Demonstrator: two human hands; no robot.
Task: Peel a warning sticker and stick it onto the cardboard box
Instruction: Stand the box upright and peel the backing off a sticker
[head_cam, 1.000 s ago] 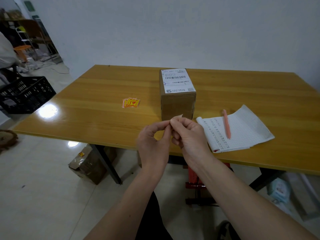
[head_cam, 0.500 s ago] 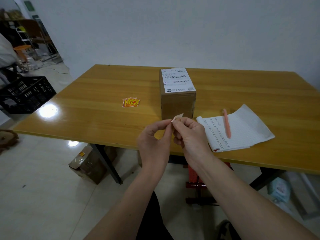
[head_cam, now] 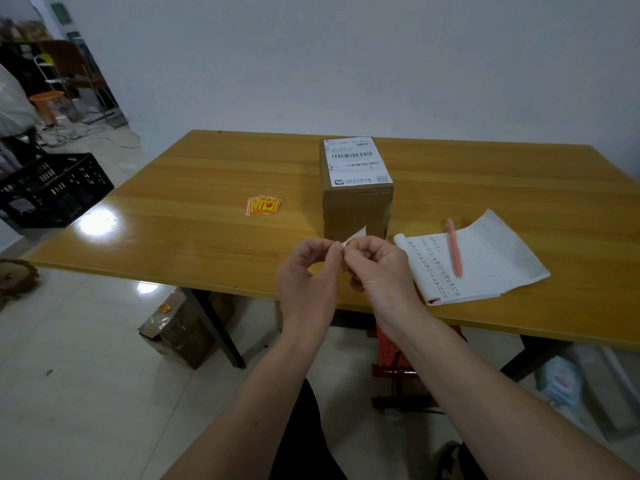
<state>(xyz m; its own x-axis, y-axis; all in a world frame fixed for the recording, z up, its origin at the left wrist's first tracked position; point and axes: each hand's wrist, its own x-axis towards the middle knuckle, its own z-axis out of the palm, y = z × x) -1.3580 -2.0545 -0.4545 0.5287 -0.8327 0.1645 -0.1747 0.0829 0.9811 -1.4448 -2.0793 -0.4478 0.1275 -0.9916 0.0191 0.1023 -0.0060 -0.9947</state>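
Note:
A brown cardboard box [head_cam: 356, 213] with a white shipping label on top stands upright mid-table. Just in front of it, over the table's near edge, my left hand [head_cam: 308, 275] and my right hand [head_cam: 381, 268] meet fingertip to fingertip, both pinching one small warning sticker [head_cam: 355, 235]. Only its pale corner pokes up above my right fingers; the printed side is hidden. A small pile of yellow and red warning stickers [head_cam: 264, 205] lies on the table left of the box.
An open notebook [head_cam: 491, 265] with a pink pen [head_cam: 454, 247] on it lies right of the box. A black crate [head_cam: 52, 188] stands on the floor at left. A cardboard box [head_cam: 180, 330] and a red stool [head_cam: 394, 355] sit under the wooden table [head_cam: 207, 174].
The pale corner of the sticker sticks out further above my right fingers than a second ago. Both hands stay in about the same place.

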